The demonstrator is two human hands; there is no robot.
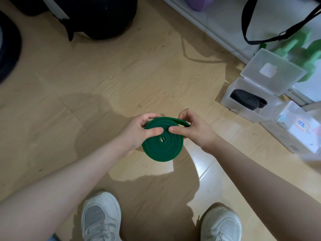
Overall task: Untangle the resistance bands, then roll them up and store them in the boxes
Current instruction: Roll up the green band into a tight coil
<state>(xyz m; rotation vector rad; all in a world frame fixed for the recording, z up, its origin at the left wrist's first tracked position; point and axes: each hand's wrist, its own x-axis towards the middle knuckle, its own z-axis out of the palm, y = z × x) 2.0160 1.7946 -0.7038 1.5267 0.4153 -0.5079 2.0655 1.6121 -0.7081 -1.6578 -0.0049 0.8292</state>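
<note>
A dark green resistance band, wound into a flat coil, is held above the wooden floor in the middle of the view. My left hand grips its left edge, thumb pressed on top. My right hand pinches the loose outer end at the coil's upper right, thumb on the coil's face. At the right, an open clear plastic box holds a rolled black band. Beside it stands a closed clear box with a handwritten label.
The open box's lid leans back against a white shelf unit where a black strap hangs. Dark round objects sit on the floor at top left. My two white shoes are at the bottom.
</note>
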